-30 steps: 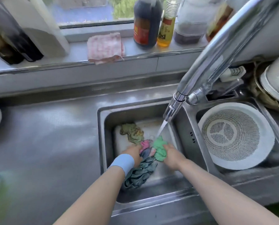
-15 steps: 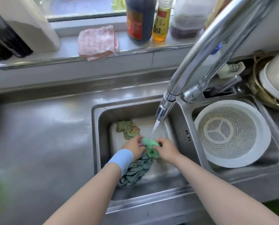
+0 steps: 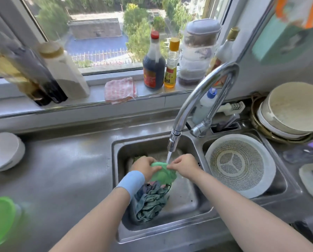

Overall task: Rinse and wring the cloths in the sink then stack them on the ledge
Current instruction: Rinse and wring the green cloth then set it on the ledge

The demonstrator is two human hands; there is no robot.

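A bright green cloth (image 3: 163, 174) hangs under the running tap (image 3: 173, 142), held up over the steel sink (image 3: 188, 202). My left hand (image 3: 143, 167), with a blue wristband, grips its left edge. My right hand (image 3: 183, 165) pinches its right edge. Below them a grey-blue cloth (image 3: 150, 204) lies bunched on the sink floor, with a bit of pink cloth showing above it. A dull green cloth (image 3: 136, 158) peeks out behind my left hand. A pink checked cloth (image 3: 120, 90) lies folded on the window ledge (image 3: 90, 100).
Sauce bottles (image 3: 153, 66) and jars stand on the ledge right of the pink cloth; more bottles (image 3: 42, 75) stand at its left. A white colander (image 3: 240, 164) fills the right basin. Stacked bowls (image 3: 286, 110) sit far right, a white bowl (image 3: 3, 151) on the left counter.
Both hands have lifted the green cloth higher, up to the water stream, and spread it out between them. The camera has tilted up, showing more of the window.
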